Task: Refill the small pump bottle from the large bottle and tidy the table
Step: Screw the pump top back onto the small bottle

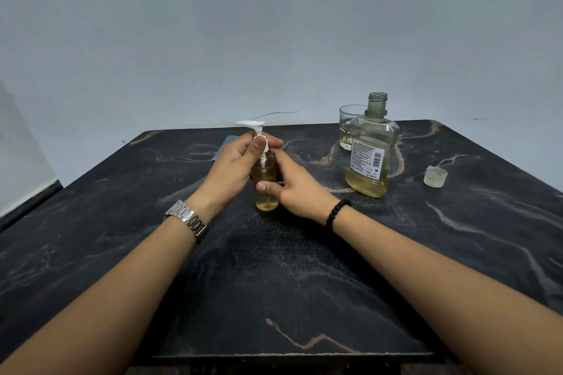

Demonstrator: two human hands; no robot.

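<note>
Clear plastic small pump bottle [267,189], amber liquid inside, upright at mid-table: left hand [236,167] pinches its white pump collar, right hand [292,184] grips the body. Refill apparently done. Outstanding: large clear bottle [370,155] uncapped, translucent cap [435,176] loose beside it.

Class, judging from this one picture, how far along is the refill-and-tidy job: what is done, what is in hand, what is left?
Done, apparently: the pump bottle holds yellow liquid. In hand: the left hand grips the pump collar while the right hand steadies the bottle, likely screwing it on. Left: the large bottle stands open, its cap lies on the table, and a glass remains.
</note>
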